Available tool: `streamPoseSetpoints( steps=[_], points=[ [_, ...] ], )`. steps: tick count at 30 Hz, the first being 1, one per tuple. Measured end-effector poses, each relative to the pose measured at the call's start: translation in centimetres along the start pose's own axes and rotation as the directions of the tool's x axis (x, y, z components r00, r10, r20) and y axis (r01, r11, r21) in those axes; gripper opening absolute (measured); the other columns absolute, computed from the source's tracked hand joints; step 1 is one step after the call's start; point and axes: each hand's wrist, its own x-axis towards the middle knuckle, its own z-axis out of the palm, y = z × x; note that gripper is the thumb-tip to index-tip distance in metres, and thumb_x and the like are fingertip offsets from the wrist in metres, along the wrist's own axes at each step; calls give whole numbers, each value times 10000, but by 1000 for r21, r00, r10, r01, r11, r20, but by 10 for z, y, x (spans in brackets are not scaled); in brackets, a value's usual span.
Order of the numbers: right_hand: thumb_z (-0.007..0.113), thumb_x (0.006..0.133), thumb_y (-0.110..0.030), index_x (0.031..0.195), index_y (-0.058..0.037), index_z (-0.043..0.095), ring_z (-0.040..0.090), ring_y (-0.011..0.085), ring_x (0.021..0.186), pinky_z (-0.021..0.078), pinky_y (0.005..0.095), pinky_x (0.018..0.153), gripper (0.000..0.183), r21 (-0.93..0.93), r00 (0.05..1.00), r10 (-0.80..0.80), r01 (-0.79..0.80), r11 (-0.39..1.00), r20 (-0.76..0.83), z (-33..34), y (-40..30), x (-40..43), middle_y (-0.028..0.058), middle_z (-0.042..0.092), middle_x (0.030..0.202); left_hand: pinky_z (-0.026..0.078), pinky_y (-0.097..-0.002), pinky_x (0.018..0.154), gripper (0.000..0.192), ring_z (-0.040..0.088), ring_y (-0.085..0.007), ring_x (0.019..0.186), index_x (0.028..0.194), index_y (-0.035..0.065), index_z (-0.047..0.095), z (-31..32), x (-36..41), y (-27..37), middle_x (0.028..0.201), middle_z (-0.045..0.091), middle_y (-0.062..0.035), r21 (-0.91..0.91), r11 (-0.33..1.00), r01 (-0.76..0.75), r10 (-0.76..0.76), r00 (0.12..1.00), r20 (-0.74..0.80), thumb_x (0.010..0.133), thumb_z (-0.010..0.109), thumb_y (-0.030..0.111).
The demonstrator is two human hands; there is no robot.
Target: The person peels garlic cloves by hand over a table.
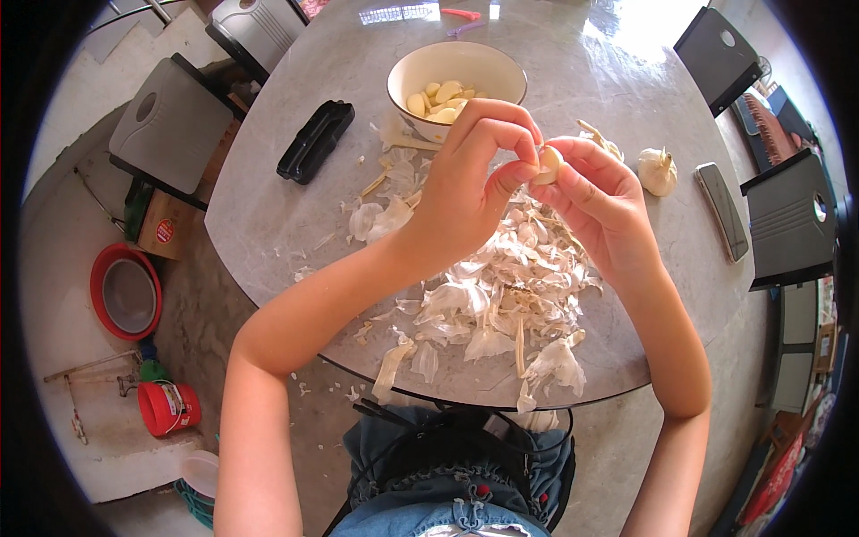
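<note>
Between the fingertips of both hands is one pale garlic clove (pixel 549 166), held above the table. My right hand (pixel 597 194) grips it between thumb and fingers. From the other side, my left hand (pixel 480 168) pinches at its top edge with thumb and forefinger; the exact contact is partly hidden. Below the hands spreads a heap of papery garlic skins (pixel 517 282), reaching the table's near edge. Behind my left hand stands a cream enamel-like bowl (pixel 402 70) holding several peeled garlic cloves (pixel 443 101). A whole garlic bulb (pixel 658 172) sits right of my right hand.
On the grey table (pixel 262 221) lie a black plastic tray (pixel 315 142) at left and a smartphone (pixel 723 211) at right. Grey chairs (pixel 171 124) surround it. A red basin (pixel 94 288) and red bucket (pixel 158 409) are at far left. Skin bits litter the floor.
</note>
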Motion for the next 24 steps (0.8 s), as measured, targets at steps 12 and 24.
streamPoseSetpoints(
  steps=[12,24],
  points=[
    [574,776,-90,975,27,528,560,145,795,462,256,739,236,22,999,-20,21,1000,-27,1,-1,0,93,563,916,400,-262,692,96,476,-179,781,793,43,436,1,0,1,869,450,-66,-43,999,5,-5,1000,6,790,526,77],
    [590,765,-100,979,23,528,558,145,795,455,250,744,255,14,998,-17,18,1000,-58,0,-3,0,84,559,904,390,-264,706,91,466,-177,788,804,43,432,1,-1,0,869,442,-67,-51,999,7,-6,1000,21,808,507,94]
  ],
)
